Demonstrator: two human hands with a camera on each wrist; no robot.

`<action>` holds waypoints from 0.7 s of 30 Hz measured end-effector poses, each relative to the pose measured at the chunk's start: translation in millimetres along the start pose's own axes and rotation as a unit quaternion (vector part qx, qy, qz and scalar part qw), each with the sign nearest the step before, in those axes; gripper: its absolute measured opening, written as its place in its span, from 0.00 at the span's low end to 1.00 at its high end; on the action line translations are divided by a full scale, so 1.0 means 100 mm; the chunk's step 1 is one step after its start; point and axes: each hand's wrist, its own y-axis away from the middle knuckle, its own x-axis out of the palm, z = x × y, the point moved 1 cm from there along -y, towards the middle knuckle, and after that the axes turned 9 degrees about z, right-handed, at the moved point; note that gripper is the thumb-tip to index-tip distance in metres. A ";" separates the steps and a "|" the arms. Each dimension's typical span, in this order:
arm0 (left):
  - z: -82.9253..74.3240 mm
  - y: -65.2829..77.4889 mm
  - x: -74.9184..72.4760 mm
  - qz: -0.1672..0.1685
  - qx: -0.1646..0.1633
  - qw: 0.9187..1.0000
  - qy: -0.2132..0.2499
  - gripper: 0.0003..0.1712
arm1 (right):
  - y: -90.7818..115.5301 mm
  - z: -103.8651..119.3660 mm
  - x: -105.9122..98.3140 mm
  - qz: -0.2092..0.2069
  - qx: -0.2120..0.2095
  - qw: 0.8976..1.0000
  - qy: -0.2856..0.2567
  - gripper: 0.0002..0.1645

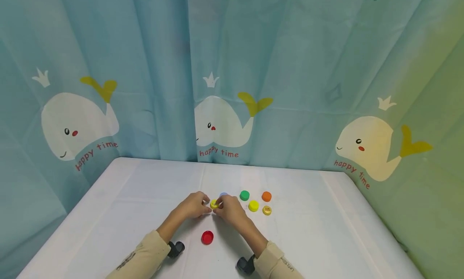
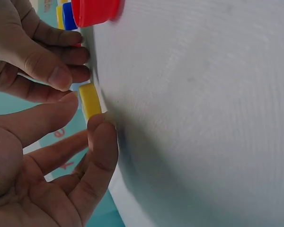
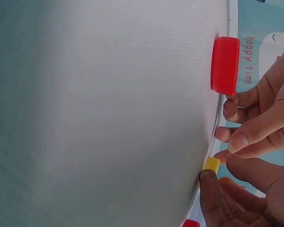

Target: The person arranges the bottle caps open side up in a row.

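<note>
My two hands meet over the white table at a small yellow cap (image 1: 214,204). The left hand (image 1: 195,205) curves its thumb and a finger about the cap's left side; in the left wrist view a fingertip (image 2: 103,120) overlaps the lower end of the yellow cap (image 2: 90,100). From the other side, the right hand (image 1: 232,210) pinches at the cap with thumb and forefinger. In the right wrist view one of its fingertips (image 3: 208,176) covers part of the cap (image 3: 212,164). Behind the right hand a light blue cap (image 1: 223,194) is partly hidden.
A red cap (image 1: 207,237) lies hollow side up nearer me, between the forearms. To the right of my hands are a green cap (image 1: 244,195), another yellow cap (image 1: 253,206), an orange cap (image 1: 266,196) and a tan cap (image 1: 267,210). A whale-printed curtain (image 1: 301,89) hangs behind the table (image 1: 315,238).
</note>
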 end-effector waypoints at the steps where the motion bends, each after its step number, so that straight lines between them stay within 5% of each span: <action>1: 0.00 0.00 0.00 -0.002 0.002 1.000 -0.002 0.20 | 0.00 0.00 0.00 0.000 -0.001 1.000 -0.001 0.12; 11: -0.03 -0.02 0.03 -0.010 0.034 0.999 -0.007 0.17 | -0.03 0.00 -0.02 0.006 -0.005 1.000 -0.001 0.15; 21: -0.01 -0.07 0.05 -0.005 0.024 1.000 0.006 0.15 | -0.10 0.00 -0.06 0.017 0.023 0.999 0.015 0.17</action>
